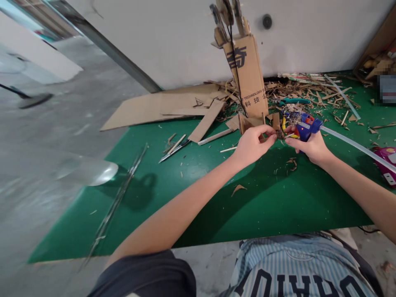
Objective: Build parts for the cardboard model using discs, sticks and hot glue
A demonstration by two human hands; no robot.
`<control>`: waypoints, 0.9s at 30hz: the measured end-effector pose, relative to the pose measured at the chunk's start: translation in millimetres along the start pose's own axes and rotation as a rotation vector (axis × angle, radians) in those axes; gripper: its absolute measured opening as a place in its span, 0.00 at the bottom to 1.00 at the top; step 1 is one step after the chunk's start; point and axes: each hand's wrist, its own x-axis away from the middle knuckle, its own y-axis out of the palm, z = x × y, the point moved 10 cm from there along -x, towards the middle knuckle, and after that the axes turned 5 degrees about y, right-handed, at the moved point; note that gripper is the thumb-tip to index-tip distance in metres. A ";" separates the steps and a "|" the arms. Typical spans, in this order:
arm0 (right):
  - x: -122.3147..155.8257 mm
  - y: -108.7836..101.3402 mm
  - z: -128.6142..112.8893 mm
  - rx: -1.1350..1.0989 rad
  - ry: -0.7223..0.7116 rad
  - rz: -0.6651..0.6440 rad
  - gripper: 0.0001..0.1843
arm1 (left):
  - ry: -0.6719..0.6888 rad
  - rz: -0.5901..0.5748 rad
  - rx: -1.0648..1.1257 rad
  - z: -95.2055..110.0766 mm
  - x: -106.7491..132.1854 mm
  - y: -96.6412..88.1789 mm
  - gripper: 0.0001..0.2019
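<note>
My left hand (252,144) pinches a small brown cardboard piece (276,122) at the foot of a tall upright cardboard model (247,78) with printed characters and round cardboard discs on top. My right hand (311,146) grips a blue hot glue gun (305,125) with a clear glue stick (355,146) sticking out behind it to the right. The gun's tip points left at the small piece between my two hands. Both hands hover just above the green mat (192,185).
Flat cardboard sheets (161,107) lie at the back left, with strips, sticks and a metal blade (173,150) beside them. Cardboard scraps (309,93) and teal-handled pliers (293,101) litter the back right. A pink object (386,163) sits at the right edge. A long metal ruler (120,198) lies left.
</note>
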 end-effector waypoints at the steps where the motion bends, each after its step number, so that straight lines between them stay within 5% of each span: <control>1: -0.2 -0.2 0.6 0.000 0.003 0.001 0.23 | 0.004 0.002 -0.003 0.4 0.1 -0.1 0.08; 27: 0.9 5.0 -7.9 0.022 0.013 -0.024 0.19 | 0.002 -0.017 0.014 1.0 2.4 3.0 0.08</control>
